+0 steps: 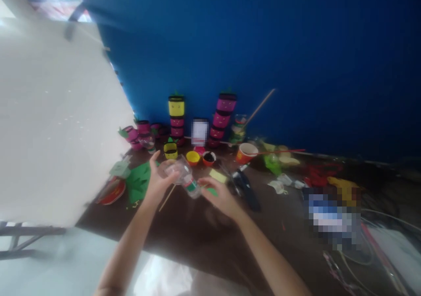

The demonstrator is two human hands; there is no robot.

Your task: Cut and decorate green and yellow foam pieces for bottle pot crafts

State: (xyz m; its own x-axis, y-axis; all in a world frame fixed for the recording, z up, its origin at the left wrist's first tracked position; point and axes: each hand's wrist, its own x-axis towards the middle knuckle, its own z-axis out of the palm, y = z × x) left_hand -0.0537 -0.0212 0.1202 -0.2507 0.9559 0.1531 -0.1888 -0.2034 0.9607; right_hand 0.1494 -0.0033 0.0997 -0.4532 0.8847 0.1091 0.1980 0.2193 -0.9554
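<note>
A clear plastic bottle (184,172) with a green, white and red label hangs tilted above the tabletop. My left hand (160,175) is wrapped around one end of it, thumb raised. At the other end, the fingers of my right hand (219,194) close in against the label; blur hides their exact grip. Under the right fingers shows a bit of green paper (211,191). Just beyond the bottle are a small yellow cup with a drawn face (170,151), a yellow bowl (193,158) and a small bowl of dark stuff (209,158).
Stacked yellow and magenta face cups (176,121) and a magenta stack (221,119) stand by the blue wall (263,46). Green paper (138,182) and a red bowl (112,192) lie left. Scissors (235,180), a paper cup (246,152) and several scraps lie right on the brown table (184,230).
</note>
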